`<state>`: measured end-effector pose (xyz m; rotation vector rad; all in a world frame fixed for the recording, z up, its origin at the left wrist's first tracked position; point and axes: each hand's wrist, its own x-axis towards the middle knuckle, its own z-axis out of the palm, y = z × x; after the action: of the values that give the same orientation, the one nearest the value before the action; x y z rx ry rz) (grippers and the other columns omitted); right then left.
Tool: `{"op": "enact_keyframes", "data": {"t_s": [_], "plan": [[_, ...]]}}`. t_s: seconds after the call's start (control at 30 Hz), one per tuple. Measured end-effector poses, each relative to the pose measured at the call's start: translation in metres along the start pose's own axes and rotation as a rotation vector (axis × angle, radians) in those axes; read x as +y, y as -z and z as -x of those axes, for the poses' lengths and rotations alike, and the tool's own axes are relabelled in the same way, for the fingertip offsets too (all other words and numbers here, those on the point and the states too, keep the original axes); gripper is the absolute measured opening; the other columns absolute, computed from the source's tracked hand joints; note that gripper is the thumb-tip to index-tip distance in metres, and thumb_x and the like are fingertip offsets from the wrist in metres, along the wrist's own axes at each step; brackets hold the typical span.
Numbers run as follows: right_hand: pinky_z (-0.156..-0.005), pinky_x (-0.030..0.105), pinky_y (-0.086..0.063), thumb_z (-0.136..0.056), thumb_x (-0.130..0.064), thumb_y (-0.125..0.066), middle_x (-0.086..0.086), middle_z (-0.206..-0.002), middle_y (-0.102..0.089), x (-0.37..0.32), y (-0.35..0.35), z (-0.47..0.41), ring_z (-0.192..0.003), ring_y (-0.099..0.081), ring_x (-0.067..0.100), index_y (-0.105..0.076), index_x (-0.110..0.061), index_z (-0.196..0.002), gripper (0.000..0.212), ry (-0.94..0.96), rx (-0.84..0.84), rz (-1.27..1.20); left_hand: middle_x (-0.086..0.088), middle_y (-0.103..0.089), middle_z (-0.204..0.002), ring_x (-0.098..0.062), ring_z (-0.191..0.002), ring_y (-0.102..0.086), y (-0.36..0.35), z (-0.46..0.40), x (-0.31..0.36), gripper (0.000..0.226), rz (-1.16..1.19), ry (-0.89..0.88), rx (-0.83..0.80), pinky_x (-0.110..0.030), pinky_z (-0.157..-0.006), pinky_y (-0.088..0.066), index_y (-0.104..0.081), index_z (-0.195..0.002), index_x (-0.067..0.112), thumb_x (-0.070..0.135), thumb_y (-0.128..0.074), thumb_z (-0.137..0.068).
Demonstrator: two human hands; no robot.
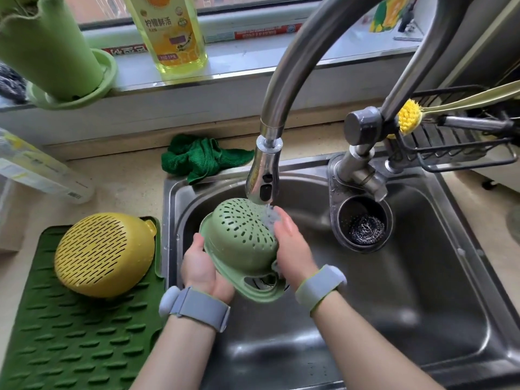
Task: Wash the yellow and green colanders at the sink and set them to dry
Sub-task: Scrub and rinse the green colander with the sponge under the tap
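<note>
Green colander [242,235] — dome up, handle [260,280] toward person, under faucet [263,178]

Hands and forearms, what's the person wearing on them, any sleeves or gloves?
No gloves and no sleeves in view; both forearms are bare. The left hand has a wide grey fabric band at the wrist with a rounded pale grey module on its outer side. The right hand has a similar grey wrist band, edged in light green.

Daylight comes through the window [225,7] above a pale sill [253,66] and a beige stone counter [121,178].
</note>
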<state>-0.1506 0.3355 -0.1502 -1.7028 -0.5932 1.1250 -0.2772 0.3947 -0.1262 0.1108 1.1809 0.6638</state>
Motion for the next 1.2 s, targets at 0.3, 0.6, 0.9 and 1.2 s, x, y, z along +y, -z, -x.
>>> {"op": "enact_keyframes", "data": {"t_s": [0.3,0.6,0.9,1.2], "plan": [[-0.114,0.045,-0.025,-0.097,-0.025,-0.023,0.012,-0.148,-0.041,0.005,0.002,-0.039,-0.136,-0.035,0.029,-0.045,-0.013,-0.14,0.05,0.022,-0.025,0.233,-0.027,-0.067,-0.118,-0.043,-0.115,-0.058,-0.003,-0.009,-0.004,0.071,0.0,0.054,-0.029,-0.052,-0.097,-0.044,-0.06,-0.126,0.001,0.052,-0.018,-0.103],[-0.116,0.046,-0.002,-0.091,-0.038,-0.026,-0.013,-0.154,-0.026,-0.014,-0.035,0.016,-0.146,-0.011,0.011,-0.047,-0.037,-0.135,0.049,0.385,-0.072,0.621,-0.017,-0.073,-0.107,-0.032,-0.099,-0.07,-0.01,-0.013,-0.017,0.055,-0.291,-0.074,0.137,-0.042,-0.084,-0.057,-0.068,-0.112,0.005,0.052,-0.042,-0.099],[-0.067,0.035,-0.045,-0.082,-0.027,-0.05,0.001,-0.068,-0.054,-0.019,-0.012,-0.051,-0.066,-0.051,0.022,-0.055,-0.014,-0.078,0.014,0.077,-0.045,0.336,-0.005,-0.063,-0.079,-0.023,-0.078,-0.056,-0.02,0.021,0.005,0.064,-0.816,-0.348,0.147,-0.034,-0.081,-0.041,-0.061,-0.072,0.01,0.052,-0.024,-0.103],[-0.086,0.036,-0.049,-0.092,-0.031,-0.046,0.011,-0.091,-0.069,-0.027,0.0,-0.053,-0.09,-0.062,0.027,-0.063,-0.008,-0.085,0.029,-0.027,-0.136,0.287,-0.018,-0.074,-0.095,-0.038,-0.104,-0.067,-0.005,0.011,0.006,0.048,-0.547,-0.214,0.064,-0.054,-0.1,-0.049,-0.072,-0.08,0.009,0.052,-0.054,-0.093]]}}
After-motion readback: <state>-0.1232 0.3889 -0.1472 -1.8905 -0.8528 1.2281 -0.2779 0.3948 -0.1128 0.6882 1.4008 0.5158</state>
